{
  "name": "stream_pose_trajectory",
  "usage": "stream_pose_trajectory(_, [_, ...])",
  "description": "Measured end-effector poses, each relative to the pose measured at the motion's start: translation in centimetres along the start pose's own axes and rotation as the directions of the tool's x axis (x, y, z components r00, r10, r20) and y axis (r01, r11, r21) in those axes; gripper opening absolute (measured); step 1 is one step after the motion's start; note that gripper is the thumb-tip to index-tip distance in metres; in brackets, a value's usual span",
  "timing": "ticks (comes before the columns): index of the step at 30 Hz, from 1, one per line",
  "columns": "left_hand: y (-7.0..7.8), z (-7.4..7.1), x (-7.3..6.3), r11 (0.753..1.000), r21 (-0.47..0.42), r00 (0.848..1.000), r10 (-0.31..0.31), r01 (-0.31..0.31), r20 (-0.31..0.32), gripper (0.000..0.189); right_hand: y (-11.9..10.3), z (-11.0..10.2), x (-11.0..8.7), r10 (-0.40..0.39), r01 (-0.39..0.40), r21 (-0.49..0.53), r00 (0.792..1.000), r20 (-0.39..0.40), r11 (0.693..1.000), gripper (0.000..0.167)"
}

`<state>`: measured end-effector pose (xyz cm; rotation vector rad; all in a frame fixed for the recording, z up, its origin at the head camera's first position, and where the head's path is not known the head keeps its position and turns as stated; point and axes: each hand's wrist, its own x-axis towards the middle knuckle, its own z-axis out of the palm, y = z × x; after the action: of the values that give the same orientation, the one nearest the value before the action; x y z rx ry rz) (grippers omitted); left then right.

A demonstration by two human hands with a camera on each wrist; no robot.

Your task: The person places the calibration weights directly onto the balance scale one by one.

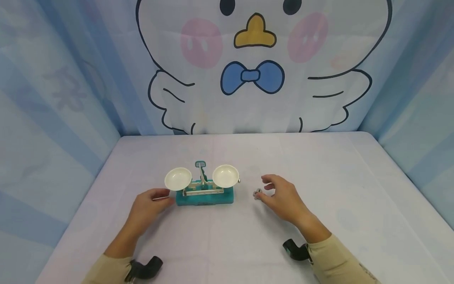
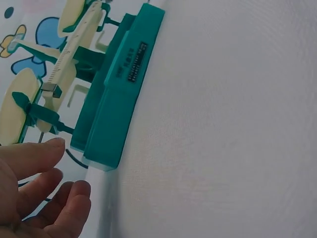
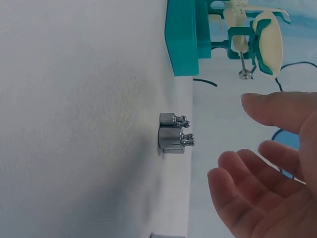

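Observation:
A teal balance scale (image 1: pixel 205 198) with two cream pans stands upright on the table. My left hand (image 1: pixel 149 207) is beside its left end, fingers loosely bent and holding nothing. In the left wrist view a small gap shows between those fingertips and the scale's base (image 2: pixel 116 99). Several small silver knobbed weights (image 3: pixel 171 139) stand in a cluster to the right of the scale. Over and beside them hovers my right hand (image 1: pixel 283 199), thumb and fingers spread apart with nothing between them. In the head view the thumb partly covers the weights.
A pale cloth covers the table (image 1: pixel 220 244). Patterned curtains (image 1: pixel 248 110) hang behind it and at both sides. The scale's metal end knob (image 3: pixel 245 74) juts out towards the right hand. A grey metal piece (image 3: pixel 167 236) is cut off at the right wrist view's lower edge.

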<state>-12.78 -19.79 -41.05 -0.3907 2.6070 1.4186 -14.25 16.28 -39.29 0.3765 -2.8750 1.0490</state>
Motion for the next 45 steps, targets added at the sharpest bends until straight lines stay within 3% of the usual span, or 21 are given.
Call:
stream_pose_trajectory(8, [0.3,1.0,0.2,0.999,-0.053,1.0,0.001,-0.001,-0.001,0.045,0.5,0.6,0.3,0.032,-0.03,-0.026,0.998,0.055,0.999,0.035])
stream_pose_trajectory(21, [0.0,1.9,0.9,0.998,-0.065,1.0,0.006,-0.005,0.016,0.044,0.9,1.5,0.5,0.033,-0.03,-0.054,0.998,0.051,0.998,0.013])
stream_pose_trajectory(45, [-0.3,2.1,1.4,0.996,-0.083,0.999,0.023,-0.02,0.029,0.043,0.9,2.2,1.4,0.087,-0.077,-0.132,0.993,0.075,0.988,0.009])
